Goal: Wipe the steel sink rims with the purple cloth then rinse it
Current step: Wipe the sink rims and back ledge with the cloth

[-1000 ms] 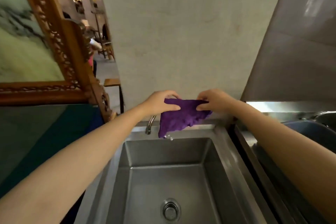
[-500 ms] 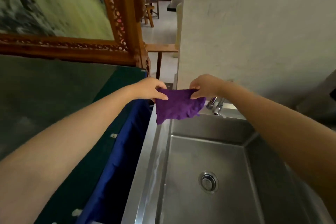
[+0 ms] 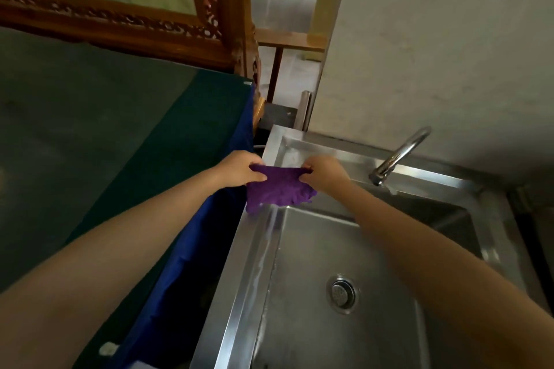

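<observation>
head view, looking down, sink [image 3: 239,293] near

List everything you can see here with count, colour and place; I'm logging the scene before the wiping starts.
purple cloth: one, purple, held stretched over the sink's far-left corner, lower edge hanging onto the left rim.
steel sink: one, silver, lower right; wet streaks on its left rim.
drain: one, silver, in the basin floor.
tap: one, chrome, on the back rim, spout curving down; no water seen running.
table: one, dark green top, left of the sink.
blue cloth: one, blue, hanging between table and sink.
carved frame: one, brown wood, upper left.
wall: one, off-white, behind the sink.
left hand: one, pinching the cloth's left top corner.
right hand: one, pinching the right top corner.
</observation>
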Available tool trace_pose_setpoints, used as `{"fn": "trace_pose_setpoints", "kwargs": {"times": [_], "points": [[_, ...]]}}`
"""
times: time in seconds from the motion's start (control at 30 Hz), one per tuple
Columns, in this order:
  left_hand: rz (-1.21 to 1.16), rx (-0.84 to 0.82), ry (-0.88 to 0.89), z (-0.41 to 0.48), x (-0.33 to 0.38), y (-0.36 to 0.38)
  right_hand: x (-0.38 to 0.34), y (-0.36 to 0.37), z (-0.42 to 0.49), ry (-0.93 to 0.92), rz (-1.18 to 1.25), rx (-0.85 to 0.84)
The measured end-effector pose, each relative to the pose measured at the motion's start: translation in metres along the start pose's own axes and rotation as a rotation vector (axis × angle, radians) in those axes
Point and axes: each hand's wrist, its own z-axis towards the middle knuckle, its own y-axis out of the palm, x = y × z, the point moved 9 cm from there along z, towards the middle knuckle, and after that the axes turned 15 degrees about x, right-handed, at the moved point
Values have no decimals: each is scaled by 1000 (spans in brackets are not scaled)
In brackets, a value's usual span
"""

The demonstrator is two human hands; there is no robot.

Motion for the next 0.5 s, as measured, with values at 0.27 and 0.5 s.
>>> {"fn": "trace_pose_setpoints", "kwargs": {"times": [0.27,0.5], "points": [[16,203,-142,49,-42,27,30,46,40,177,18,179],[7,367,-213,107,-44,38,50,45,94,323,130,337]]}}
